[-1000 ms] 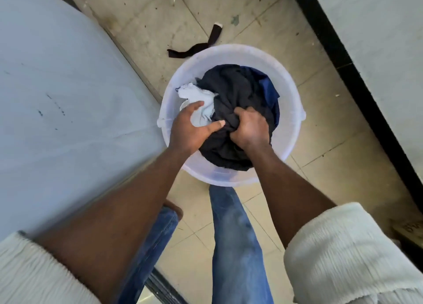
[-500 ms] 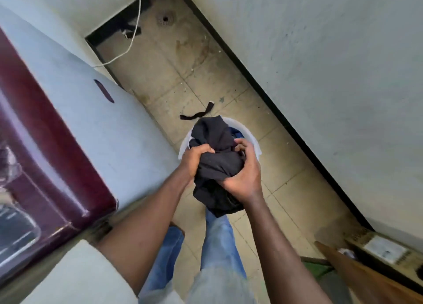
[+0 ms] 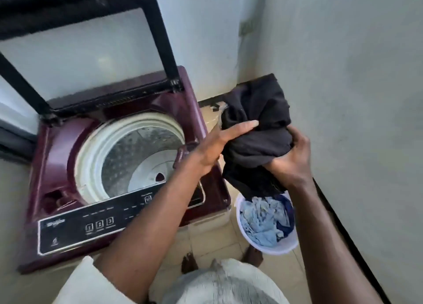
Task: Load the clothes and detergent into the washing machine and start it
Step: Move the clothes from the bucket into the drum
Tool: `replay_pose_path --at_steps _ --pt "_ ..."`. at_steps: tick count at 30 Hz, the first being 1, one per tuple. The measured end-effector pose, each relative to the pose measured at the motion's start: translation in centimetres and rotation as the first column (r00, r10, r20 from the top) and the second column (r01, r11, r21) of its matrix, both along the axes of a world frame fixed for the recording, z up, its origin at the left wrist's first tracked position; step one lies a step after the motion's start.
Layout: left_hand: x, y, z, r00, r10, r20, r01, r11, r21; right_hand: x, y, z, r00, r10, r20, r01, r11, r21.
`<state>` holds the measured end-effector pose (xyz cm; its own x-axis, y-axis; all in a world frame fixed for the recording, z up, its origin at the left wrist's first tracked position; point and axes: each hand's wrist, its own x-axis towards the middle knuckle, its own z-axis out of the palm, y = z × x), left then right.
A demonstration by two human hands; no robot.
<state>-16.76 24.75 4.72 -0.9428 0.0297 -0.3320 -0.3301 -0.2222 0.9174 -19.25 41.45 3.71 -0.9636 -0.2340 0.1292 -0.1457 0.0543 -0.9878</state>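
Step in hand: loading clothes, first transfer from bucket to washer.

The washer [image 3: 128, 166] stands with its lid [image 3: 84, 49] raised; the drum [image 3: 135, 157] is exposed and appears empty. The control panel [image 3: 109, 221] runs along the near edge.

Both hands hold a bundle of dark clothes [image 3: 256, 134] in the air, right of the washer and above the bucket [image 3: 270, 248]. The left hand [image 3: 215, 145] presses against the bundle's left side with fingers extended, thumb hidden behind the cloth. The right hand [image 3: 290, 159] is closed around the bundle from below. A tail of the bundle hangs down toward the bucket.

The bucket sits on the floor [image 3: 206, 239], just beside the washer's right front corner. Light blue and navy clothes [image 3: 263, 221] remain in it.

Next move, as judged: carry the bundle left over the washer's rim and release it into the drum. The hanging tail must clear the rim and the panel. More clothes then follow. No detergent is in view; the start step is not yet due.
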Motion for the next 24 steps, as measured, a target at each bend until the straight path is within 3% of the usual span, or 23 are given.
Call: replay_pose_path --at_steps 2,4,7,10,12,18,24 --pt "2.0 -5.1 1.9 0.999 -0.011 0.041 0.009 0.998 0.060 0.2 -5.1 2.0 0.992 0.069 -0.106 -0.071 0.997 -0.018" --pt "4.3 -9.4 3.4 1.000 0.021 -0.020 -0.020 0.995 0.094 0.9 -10.5 3.1 0.974 0.137 -0.180 -0.135 0.991 0.022" --pt "6.8 -15.5 4.8 0.967 0.236 -0.095 -0.237 0.971 -0.004 2.0 -17.7 3.2 0.916 0.200 -0.349 -0.155 0.976 0.151" --pt "8.6 -21.6 3.0 0.899 0.431 -0.076 -0.437 0.888 -0.143 2.9 -23.5 1.8 0.882 0.362 -0.302 -0.238 0.894 0.379" --pt "9.7 -23.8 0.9 0.875 0.483 -0.026 -0.472 0.842 -0.262 3.3 -26.3 0.2 0.884 0.424 -0.197 -0.289 0.827 0.482" --pt "11.5 -26.4 -3.1 0.900 0.432 0.055 -0.339 0.776 -0.532 4.7 -28.8 -3.9 0.871 0.490 0.031 -0.400 0.672 0.623" --pt "8.8 -22.5 -4.7 0.953 0.279 0.120 -0.149 0.774 -0.615 4.5 -24.8 -4.1 0.932 0.362 0.000 -0.284 0.731 0.621"
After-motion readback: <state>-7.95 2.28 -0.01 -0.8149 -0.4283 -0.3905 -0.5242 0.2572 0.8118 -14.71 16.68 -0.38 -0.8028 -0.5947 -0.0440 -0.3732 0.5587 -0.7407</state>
